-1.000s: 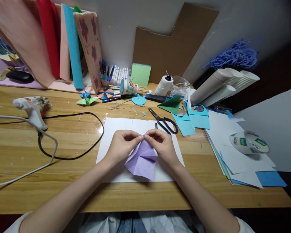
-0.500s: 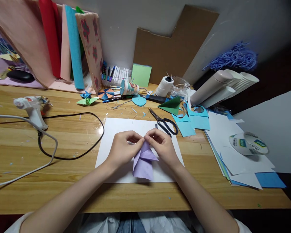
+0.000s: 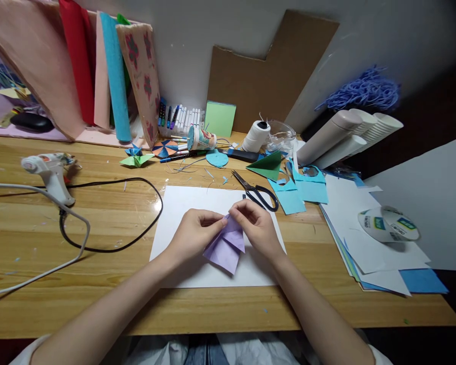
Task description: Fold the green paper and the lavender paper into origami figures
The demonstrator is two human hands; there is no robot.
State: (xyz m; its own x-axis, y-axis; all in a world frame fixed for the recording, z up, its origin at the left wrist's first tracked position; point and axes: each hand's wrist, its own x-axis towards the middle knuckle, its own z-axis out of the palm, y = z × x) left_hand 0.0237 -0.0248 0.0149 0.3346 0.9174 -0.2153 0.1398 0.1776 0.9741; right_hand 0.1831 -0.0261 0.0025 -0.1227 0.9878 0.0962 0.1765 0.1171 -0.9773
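A folded piece of purple paper (image 3: pixel 225 252) is pinched at its upper end between both my hands, over a white sheet (image 3: pixel 178 213) on the wooden table. My left hand (image 3: pixel 198 230) grips its upper left edge with thumb and fingers. On the other side, my right hand (image 3: pixel 256 225) pinches the top corner, thumb in front. One flap of the paper sticks out toward the right; the lower part hangs down as a square-like panel. Just beyond my right hand lie black-handled scissors (image 3: pixel 260 192), partly on the white sheet.
A glue gun (image 3: pixel 51 175) with its cable stands at left. Blue cut-outs (image 3: pixel 292 199), a green folded paper (image 3: pixel 266 166) and a white thread spool (image 3: pixel 256 136) lie behind. At right, a tape roll (image 3: pixel 388 224) rests on stacked paper (image 3: pixel 383 258).
The purple paper has turned slightly, its lower edge swinging to the left and tilting. My right hand's fingertips have shifted a little along the top corner.
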